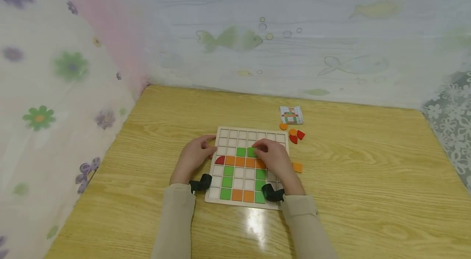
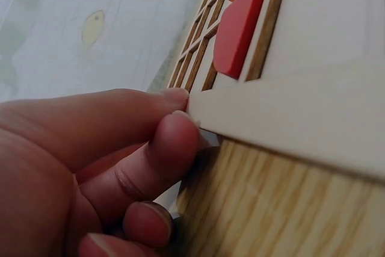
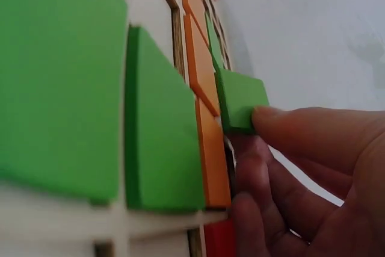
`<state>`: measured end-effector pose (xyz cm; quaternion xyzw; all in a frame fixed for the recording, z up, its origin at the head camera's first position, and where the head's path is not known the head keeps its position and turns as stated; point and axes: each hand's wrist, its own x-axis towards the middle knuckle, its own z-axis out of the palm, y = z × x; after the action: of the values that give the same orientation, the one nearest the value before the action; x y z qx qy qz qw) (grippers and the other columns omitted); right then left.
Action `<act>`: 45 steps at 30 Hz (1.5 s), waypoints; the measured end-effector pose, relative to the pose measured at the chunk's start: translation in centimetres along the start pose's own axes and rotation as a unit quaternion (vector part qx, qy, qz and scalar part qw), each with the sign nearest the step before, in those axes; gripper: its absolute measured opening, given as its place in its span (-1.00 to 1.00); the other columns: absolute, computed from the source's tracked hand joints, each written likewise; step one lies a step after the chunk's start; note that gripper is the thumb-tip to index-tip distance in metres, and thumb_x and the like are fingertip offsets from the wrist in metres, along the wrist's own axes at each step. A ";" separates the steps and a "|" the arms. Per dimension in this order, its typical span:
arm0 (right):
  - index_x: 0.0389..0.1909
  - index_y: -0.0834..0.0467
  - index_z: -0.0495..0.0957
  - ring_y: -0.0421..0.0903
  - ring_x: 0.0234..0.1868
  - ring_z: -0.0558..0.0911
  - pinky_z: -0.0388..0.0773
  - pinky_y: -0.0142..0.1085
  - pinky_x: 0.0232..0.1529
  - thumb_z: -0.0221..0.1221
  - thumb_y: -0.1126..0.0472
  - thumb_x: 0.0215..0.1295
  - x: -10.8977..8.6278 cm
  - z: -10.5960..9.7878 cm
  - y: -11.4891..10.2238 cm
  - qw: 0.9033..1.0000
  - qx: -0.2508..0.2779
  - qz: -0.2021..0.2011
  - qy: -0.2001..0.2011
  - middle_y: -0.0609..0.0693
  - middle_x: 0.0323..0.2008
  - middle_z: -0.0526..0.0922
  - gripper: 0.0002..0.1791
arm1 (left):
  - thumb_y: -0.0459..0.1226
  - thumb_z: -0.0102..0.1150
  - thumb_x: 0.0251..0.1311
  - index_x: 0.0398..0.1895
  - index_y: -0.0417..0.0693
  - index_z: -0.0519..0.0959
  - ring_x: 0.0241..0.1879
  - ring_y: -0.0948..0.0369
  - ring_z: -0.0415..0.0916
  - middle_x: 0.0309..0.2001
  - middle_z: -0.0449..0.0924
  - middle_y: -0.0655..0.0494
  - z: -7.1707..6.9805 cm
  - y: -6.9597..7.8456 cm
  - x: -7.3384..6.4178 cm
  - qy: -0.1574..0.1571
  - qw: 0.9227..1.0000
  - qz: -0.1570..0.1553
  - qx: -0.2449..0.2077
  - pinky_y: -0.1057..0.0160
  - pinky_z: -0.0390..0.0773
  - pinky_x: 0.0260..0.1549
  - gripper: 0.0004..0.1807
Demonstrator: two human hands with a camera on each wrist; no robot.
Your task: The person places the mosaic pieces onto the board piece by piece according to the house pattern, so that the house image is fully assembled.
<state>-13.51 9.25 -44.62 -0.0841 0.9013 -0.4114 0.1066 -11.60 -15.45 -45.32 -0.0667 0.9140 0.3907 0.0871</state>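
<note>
A wooden grid board [image 1: 209,199] lies on the table, with green, orange and red tiles set in several of its cells. My right hand [image 1: 274,157] pinches a green square tile [image 3: 243,97] between thumb and fingers. That tile is tilted at its cell, beside another green tile [image 1: 241,152] and above the row of orange tiles [image 1: 239,161]. At the board's left side, my left hand [image 1: 195,155] holds the edge with thumb and finger tips. Close to those tips sits a red quarter-round tile [image 2: 240,28] in the row's left cell.
Beyond the board's far right corner lies a small pattern card [image 1: 291,115]. Near it are orange round tiles [image 1: 283,126] and red quarter-round tiles [image 1: 301,135]. An orange square tile [image 1: 298,167] lies right of the board. Printed curtains [image 1: 235,46] border the table [image 1: 368,177].
</note>
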 end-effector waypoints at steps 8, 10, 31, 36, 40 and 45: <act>-0.29 -0.03 0.59 -0.14 -0.33 0.45 0.39 -0.26 -0.24 0.17 0.15 0.15 0.0 0.3 -0.3 1.000 -0.015 -0.004 0.007 -0.14 -0.34 0.57 -0.89 | -0.10 0.12 0.14 0.16 0.17 0.40 -0.54 0.21 0.35 -0.55 0.50 0.19 -0.1 0.1 0.0 -0.004 1.000 0.002 0.003 0.26 0.29 -0.42 -0.53; -0.30 -0.03 0.59 -0.14 -0.33 0.45 0.39 -0.26 -0.24 0.17 0.16 0.14 0.0 0.3 -0.3 1.000 -0.017 -0.004 0.008 -0.14 -0.35 0.56 -0.89 | -0.10 0.12 0.14 0.16 0.18 0.40 -0.54 0.21 0.34 -0.55 0.50 0.18 -0.1 0.1 0.0 -0.003 1.000 0.000 0.001 0.26 0.29 -0.43 -0.53; -0.30 0.04 0.59 -0.14 -0.40 0.39 0.36 -0.30 -0.35 0.20 0.20 0.11 -0.1 0.5 -0.5 0.998 -0.060 -0.031 0.015 -0.11 -0.43 0.46 -0.89 | -0.10 0.12 0.14 0.16 0.16 0.39 -0.55 0.20 0.33 -0.54 0.49 0.17 -0.2 0.2 -0.1 -0.007 1.000 -0.003 -0.005 0.27 0.29 -0.47 -0.53; -0.30 0.04 0.59 -0.14 -0.39 0.39 0.35 -0.31 -0.36 0.20 0.21 0.11 -0.2 0.5 -0.6 0.997 -0.066 -0.025 0.013 -0.11 -0.43 0.45 -0.89 | -0.10 0.12 0.13 0.15 0.16 0.40 -0.55 0.20 0.34 -0.54 0.50 0.17 -0.2 0.2 -0.2 -0.007 1.000 -0.002 -0.007 0.27 0.29 -0.46 -0.53; -0.30 0.02 0.58 -0.14 -0.38 0.39 0.34 -0.31 -0.36 0.18 0.19 0.13 -0.2 0.5 -0.5 0.998 -0.058 -0.022 0.011 -0.11 -0.42 0.45 -0.89 | -0.11 0.12 0.13 0.15 0.15 0.40 -0.56 0.20 0.34 -0.55 0.50 0.17 -0.2 0.2 -0.2 -0.008 1.000 -0.002 -0.008 0.27 0.29 -0.46 -0.53; -0.25 0.00 0.58 -0.14 -0.37 0.42 0.36 -0.29 -0.32 0.13 0.14 0.19 0.0 -0.1 0.2 0.999 -0.021 -0.040 -0.002 -0.12 -0.37 0.50 -0.86 | -0.11 0.12 0.13 0.15 0.15 0.40 -0.56 0.20 0.34 -0.55 0.50 0.17 -0.2 0.2 -0.2 -0.006 1.000 0.000 -0.007 0.26 0.29 -0.45 -0.54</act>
<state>-13.55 9.50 -44.69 -0.1233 0.9056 -0.3958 0.0899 -11.51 -15.41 -44.99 -0.0649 0.9105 0.3977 0.0925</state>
